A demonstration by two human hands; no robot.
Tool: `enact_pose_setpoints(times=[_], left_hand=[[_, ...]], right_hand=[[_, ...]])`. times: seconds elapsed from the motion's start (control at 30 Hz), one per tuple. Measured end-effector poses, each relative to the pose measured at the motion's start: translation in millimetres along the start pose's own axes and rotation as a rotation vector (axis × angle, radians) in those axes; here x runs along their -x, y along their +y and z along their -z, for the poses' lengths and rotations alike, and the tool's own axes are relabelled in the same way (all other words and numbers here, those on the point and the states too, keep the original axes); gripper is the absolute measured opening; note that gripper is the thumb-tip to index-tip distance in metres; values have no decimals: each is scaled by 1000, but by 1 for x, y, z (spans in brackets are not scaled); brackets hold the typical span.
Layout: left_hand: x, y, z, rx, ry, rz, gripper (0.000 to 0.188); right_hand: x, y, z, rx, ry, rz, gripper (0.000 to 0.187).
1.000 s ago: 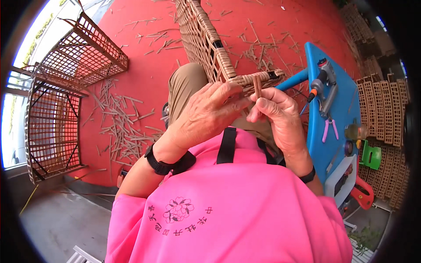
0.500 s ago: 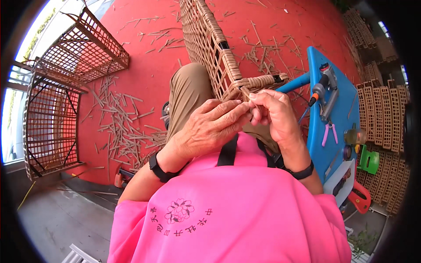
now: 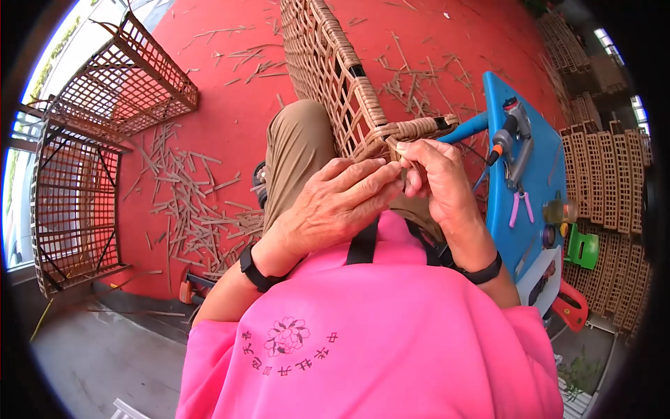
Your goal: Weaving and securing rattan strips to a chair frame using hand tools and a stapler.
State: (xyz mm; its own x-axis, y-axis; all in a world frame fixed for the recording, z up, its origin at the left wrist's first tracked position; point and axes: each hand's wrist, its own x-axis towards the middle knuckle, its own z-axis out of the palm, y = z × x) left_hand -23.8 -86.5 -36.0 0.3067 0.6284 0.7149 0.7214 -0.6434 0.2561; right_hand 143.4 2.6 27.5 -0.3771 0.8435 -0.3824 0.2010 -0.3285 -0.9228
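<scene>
A tan woven rattan panel (image 3: 342, 77) stands in front of me, its near corner just beyond my fingers. My right hand (image 3: 436, 171) pinches a thin rattan strip (image 3: 393, 142) close to that corner, thumb on top and fingers curled beneath. From the other side, my left hand (image 3: 342, 192) reaches across with its fingers together and bent. Its fingertips meet those of my right hand beside the strip; the thumb and whatever lies under the palm are hidden. A short wrapped bar (image 3: 419, 128) with a black end juts right from the corner.
To my right, a blue table (image 3: 534, 188) bears a grey-and-orange power tool (image 3: 513, 133), pink-handled pliers (image 3: 520, 208) and a jar (image 3: 560, 211). Cut strips (image 3: 188, 188) litter the red floor. An open-lattice woven frame (image 3: 77, 202) stands left; stacked woven pieces (image 3: 604, 178) fill the far right.
The surroundings have shifted slightly left as my view turned a little. Both hands stay at the panel's corner, with only small finger movement.
</scene>
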Motion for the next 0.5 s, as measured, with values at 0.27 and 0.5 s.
enact_pose_setpoints(times=[0.27,0.5], left_hand=[[1,-2,-3,42,35,8,43],[-7,-7,0,106,122,180,43]], right_hand=[[-5,10,-3,-77,8,64,28],[-3,10,-17,-84,170,167,24]])
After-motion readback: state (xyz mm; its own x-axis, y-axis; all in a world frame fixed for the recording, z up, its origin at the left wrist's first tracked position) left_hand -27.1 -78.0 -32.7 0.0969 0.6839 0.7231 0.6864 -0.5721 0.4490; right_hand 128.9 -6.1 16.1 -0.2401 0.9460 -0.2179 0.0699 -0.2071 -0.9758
